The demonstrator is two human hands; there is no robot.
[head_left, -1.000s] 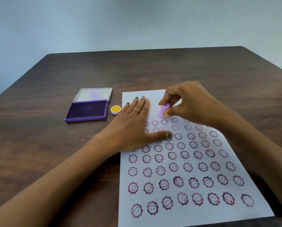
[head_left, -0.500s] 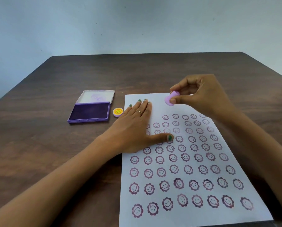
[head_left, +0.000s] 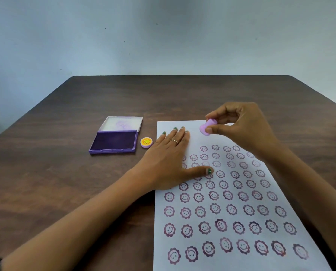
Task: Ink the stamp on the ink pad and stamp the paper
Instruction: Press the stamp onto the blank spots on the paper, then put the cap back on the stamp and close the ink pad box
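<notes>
A white paper [head_left: 231, 214] lies on the table, covered with several rows of purple smiley-flower prints. My left hand [head_left: 169, 161] rests flat on the paper's upper left part, fingers spread, a ring on one finger. My right hand [head_left: 239, 126] pinches a small lilac stamp [head_left: 206, 128] between thumb and fingers, held tilted in the air above the paper's blank top strip. The purple ink pad [head_left: 113, 142] sits open to the left of the paper, its pale lid [head_left: 123, 123] folded back.
A small round lilac cap [head_left: 146, 142] with a yellow face lies between the ink pad and the paper. The dark wooden table [head_left: 55, 173] ends at a pale blue wall behind.
My right hand lifted the stamp off the paper and raised it up and to the right, leaving a fresh print row. My left hand stayed flat on the paper.
</notes>
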